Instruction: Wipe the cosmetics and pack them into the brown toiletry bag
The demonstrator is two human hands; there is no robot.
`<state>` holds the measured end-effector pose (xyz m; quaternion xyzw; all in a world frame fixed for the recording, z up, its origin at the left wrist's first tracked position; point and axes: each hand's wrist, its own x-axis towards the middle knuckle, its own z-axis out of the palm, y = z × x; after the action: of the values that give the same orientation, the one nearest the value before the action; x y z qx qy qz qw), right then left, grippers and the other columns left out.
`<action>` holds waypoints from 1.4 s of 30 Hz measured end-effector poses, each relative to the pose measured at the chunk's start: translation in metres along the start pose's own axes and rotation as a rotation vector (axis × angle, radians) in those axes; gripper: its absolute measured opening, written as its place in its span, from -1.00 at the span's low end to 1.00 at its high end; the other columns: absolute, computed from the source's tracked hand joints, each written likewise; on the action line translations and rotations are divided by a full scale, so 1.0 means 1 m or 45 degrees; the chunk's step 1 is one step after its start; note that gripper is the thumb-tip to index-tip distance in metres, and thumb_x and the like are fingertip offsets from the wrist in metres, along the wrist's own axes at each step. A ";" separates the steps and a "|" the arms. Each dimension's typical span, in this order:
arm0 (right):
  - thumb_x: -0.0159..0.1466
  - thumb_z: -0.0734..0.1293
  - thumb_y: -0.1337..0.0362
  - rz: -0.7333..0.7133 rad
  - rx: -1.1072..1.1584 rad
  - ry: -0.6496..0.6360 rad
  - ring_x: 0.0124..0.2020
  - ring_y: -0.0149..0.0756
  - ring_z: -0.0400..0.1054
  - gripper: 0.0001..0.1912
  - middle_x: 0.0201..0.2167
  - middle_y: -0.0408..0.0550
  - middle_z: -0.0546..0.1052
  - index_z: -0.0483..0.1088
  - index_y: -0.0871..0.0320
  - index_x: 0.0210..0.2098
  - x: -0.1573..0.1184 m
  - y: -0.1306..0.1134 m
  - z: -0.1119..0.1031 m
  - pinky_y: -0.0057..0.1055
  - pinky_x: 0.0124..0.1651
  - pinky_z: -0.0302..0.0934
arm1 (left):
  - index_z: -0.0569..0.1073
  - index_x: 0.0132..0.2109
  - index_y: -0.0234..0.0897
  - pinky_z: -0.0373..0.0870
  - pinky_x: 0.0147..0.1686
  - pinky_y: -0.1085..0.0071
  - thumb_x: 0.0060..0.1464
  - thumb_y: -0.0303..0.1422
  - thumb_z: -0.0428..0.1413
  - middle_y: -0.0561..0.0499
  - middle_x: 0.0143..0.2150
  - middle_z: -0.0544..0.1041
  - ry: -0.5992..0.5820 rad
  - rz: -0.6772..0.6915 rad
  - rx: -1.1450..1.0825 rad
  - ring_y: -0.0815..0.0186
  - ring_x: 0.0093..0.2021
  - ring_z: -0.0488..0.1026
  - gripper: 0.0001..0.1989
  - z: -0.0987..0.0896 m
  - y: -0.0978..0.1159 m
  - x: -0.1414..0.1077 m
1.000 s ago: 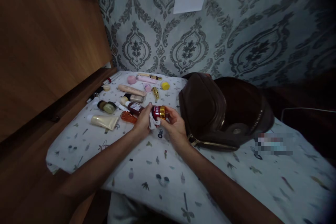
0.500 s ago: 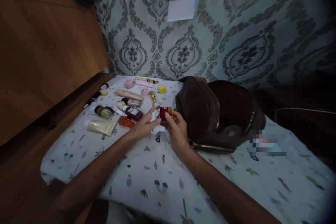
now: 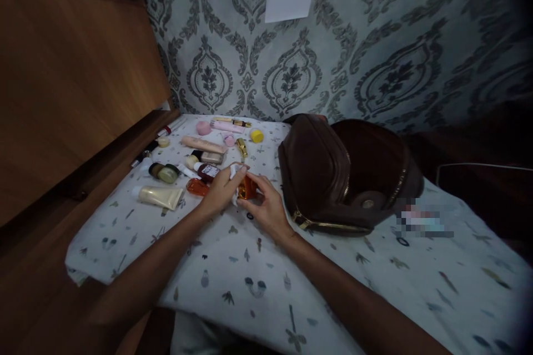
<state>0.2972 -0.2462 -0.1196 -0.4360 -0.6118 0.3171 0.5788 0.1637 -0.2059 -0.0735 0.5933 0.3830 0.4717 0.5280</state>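
A small red and gold container (image 3: 249, 187) is between my hands above the printed cloth. My left hand (image 3: 222, 187) presses a white wipe (image 3: 235, 173) against its left side. From the right, my right hand (image 3: 268, 205) grips the container with bent fingers. Just left of my left hand lie an orange-red item (image 3: 197, 187) and a dark red bottle with a white label (image 3: 207, 171). A gold tube (image 3: 242, 147) and a yellow round pot (image 3: 257, 135) lie beyond the hands.
An open brown leather bag (image 3: 316, 172) stands to the right. A cream tube (image 3: 160, 197), a pink tube (image 3: 204, 145) and several other cosmetics lie at the left, beside a wooden panel (image 3: 79, 50). Patterned wallpaper rises behind.
The container has turned between my hands, its gold part now facing down and nearer me. Both hands have shifted slightly left, and the view has tilted a little downward.
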 end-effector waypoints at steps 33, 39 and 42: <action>-0.02 0.56 0.03 0.542 0.904 0.101 -0.14 -0.30 0.49 -0.55 -0.07 -0.09 0.60 0.47 0.06 -0.20 0.002 -0.005 0.009 -0.33 -0.02 0.36 | 0.54 -0.28 -0.31 0.44 -0.13 0.31 0.06 0.12 0.11 -0.04 -0.34 0.58 0.282 -0.138 -0.165 0.19 -0.25 0.53 -0.48 0.009 -0.025 0.005; -0.10 0.60 0.11 0.570 0.821 0.029 0.04 -0.20 0.43 -0.46 0.02 -0.06 0.56 0.54 0.07 -0.13 0.002 -0.008 0.009 -0.32 0.07 0.32 | 0.55 -0.33 -0.34 0.44 -0.09 0.29 0.02 0.12 0.16 -0.08 -0.34 0.62 0.231 -0.141 -0.183 0.17 -0.23 0.56 -0.47 0.010 -0.023 0.003; -0.15 0.62 0.14 0.555 0.716 0.041 0.05 -0.16 0.42 -0.45 -0.01 -0.06 0.58 0.54 0.09 -0.16 0.001 -0.008 0.010 -0.29 0.12 0.29 | 0.57 -0.33 -0.36 0.46 -0.11 0.31 0.00 0.11 0.18 -0.11 -0.35 0.63 0.182 -0.188 -0.275 0.18 -0.26 0.57 -0.47 0.012 -0.022 0.003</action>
<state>0.2859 -0.2471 -0.1132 -0.3849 -0.3841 0.5822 0.6045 0.1766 -0.2025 -0.0948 0.4682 0.4095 0.5109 0.5934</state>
